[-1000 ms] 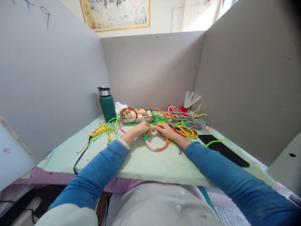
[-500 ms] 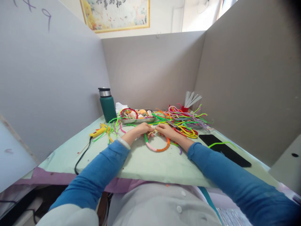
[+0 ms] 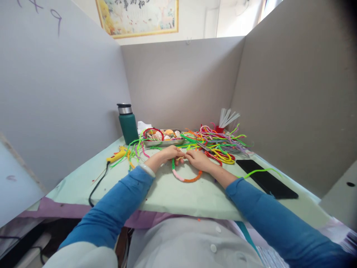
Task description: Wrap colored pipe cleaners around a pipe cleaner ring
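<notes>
The left hand [image 3: 170, 152] and right hand [image 3: 198, 159] work with their fingertips drawn in close to each other; both seem to pinch the far side of the ring [image 3: 188, 181], though the fingers hide the exact spot, and a pale bit between the tips is too small to make out. The ring hangs or lies on the body side of the grip, just over the table [image 3: 178, 203]; its green part [image 3: 173, 165] comes down from the left hand, the pink part [image 3: 177, 175] follows, and the orange part [image 3: 195, 179] runs up under the right hand.

It looks fuzzy and wire-cored, so I judge it very light, soft on the surface, springy beneath; it should not slip much, but a hard squeeze could kink the curve or flatten the pile. The best hold is a light pinch on either side of the hidden stretch, with the lower curve left free; bare ends, if any, may prick.

Beyond the grip sits the tray [image 3: 167, 143]; beyond and to its right, the loose stems [image 3: 223, 139] and scissors [image 3: 205, 147]; to its left, the glue gun [image 3: 117, 155].
</notes>
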`<state>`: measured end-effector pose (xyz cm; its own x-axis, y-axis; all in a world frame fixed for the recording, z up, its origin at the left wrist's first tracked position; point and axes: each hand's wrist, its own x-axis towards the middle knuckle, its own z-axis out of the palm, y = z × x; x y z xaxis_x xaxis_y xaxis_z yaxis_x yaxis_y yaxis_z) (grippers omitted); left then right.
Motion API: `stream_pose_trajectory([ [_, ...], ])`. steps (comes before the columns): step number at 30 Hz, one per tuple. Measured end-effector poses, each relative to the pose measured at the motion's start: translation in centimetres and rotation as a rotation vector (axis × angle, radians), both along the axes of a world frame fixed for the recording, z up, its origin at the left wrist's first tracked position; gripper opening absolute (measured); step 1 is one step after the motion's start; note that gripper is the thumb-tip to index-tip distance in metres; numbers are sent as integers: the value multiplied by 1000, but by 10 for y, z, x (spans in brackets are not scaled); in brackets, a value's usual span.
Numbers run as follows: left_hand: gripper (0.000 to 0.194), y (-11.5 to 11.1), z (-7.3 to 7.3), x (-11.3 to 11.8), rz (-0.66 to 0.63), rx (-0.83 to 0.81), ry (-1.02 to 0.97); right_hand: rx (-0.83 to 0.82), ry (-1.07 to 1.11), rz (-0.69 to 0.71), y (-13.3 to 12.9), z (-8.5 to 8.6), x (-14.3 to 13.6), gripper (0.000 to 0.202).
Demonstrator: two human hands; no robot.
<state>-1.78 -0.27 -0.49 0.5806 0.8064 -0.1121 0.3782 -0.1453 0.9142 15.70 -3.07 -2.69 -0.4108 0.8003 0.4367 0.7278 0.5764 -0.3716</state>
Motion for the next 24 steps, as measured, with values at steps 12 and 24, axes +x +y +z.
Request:
stream_pose_trajectory([
  [12, 27, -10, 10, -6, -196, 42, 54, -32, 59, 90, -2, 5, 6, 28],
  [24, 23, 7, -3, -2, -114, 476, 231, -94, 66, 108, -4, 10, 5, 28],
])
